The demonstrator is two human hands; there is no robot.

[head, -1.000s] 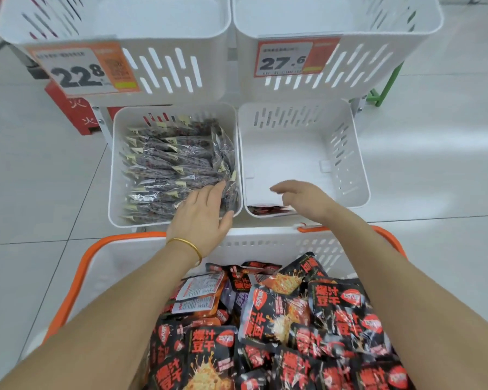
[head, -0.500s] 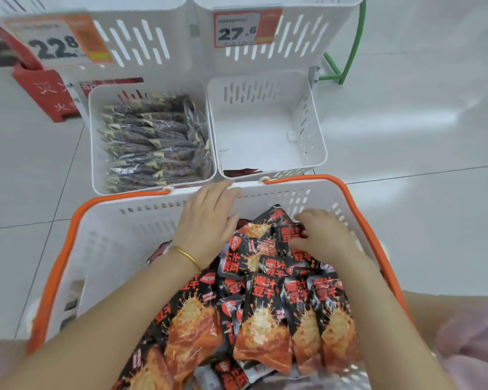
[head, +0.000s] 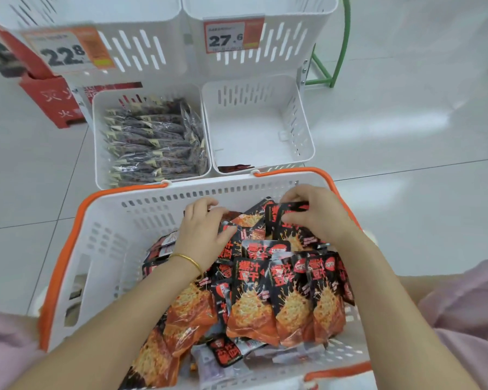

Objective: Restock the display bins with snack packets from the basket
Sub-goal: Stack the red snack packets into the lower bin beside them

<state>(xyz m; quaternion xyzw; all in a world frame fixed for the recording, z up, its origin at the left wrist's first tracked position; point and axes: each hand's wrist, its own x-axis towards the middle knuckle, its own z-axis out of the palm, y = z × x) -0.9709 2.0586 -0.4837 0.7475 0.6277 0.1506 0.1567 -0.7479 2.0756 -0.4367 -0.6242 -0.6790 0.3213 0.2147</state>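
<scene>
A white basket with an orange rim (head: 102, 249) sits in front of me, heaped with several black and orange snack packets (head: 279, 294). My left hand (head: 202, 235), a gold bangle on its wrist, curls its fingers around packets at the far side of the heap. To its right, my right hand (head: 313, 213) pinches the top edge of a black packet (head: 286, 212) standing upright. Beyond the basket, the lower right display bin (head: 302, 130) holds only one red packet (head: 234, 168) at its front edge. The lower left bin (head: 99, 142) is full of dark packets (head: 152, 144).
Two upper white bins carry price tags: 22.8 (head: 65, 50) on the left and 27.6 (head: 231, 38) on the right. A red box (head: 51, 105) stands on the floor at left and a green metal frame (head: 335, 52) at right. White floor tiles surround the stand.
Both hands came back from the display bins into the basket and closed on packets at the far side of the heap. The view tilted down toward the basket.
</scene>
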